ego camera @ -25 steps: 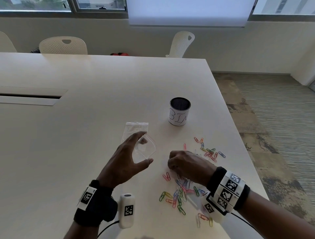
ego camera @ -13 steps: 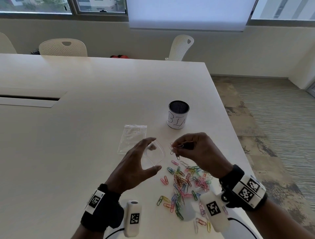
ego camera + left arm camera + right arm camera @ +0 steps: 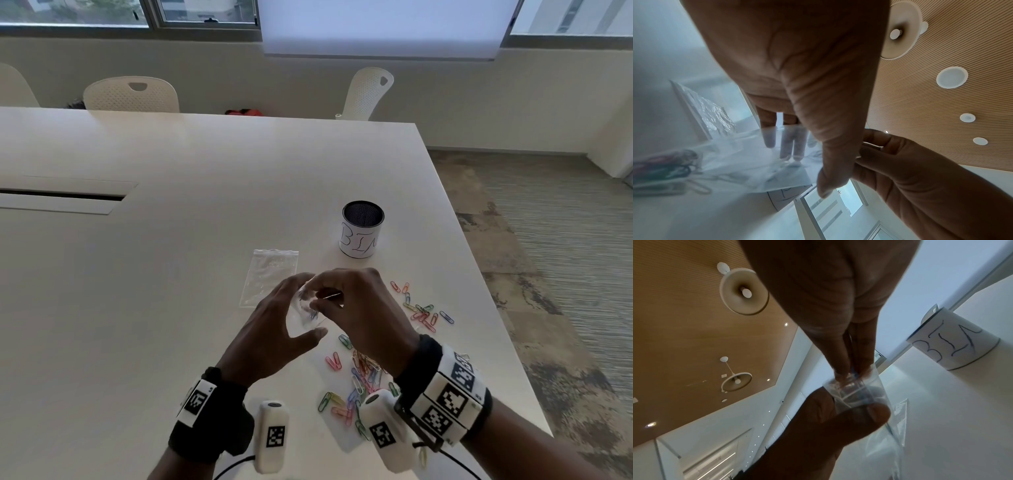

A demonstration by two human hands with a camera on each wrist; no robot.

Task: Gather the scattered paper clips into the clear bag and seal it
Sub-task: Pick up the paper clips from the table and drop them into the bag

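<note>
My left hand holds a small clear bag just above the table, its mouth spread between thumb and fingers. My right hand is at that mouth, its fingertips pinching paper clips and dipping into the bag. A few clips show inside the bag. Many coloured paper clips lie in a pile under my right wrist. A smaller group of clips lies further right. In the left wrist view the left hand's fingers show through the bag.
A second clear zip bag lies flat on the white table just beyond my hands. A cup labelled BIN stands behind on the right. The table's right edge is close to the clips.
My right hand rose from the pile with clips and moved left to the bag's mouth. The left hand kept holding the bag open.
</note>
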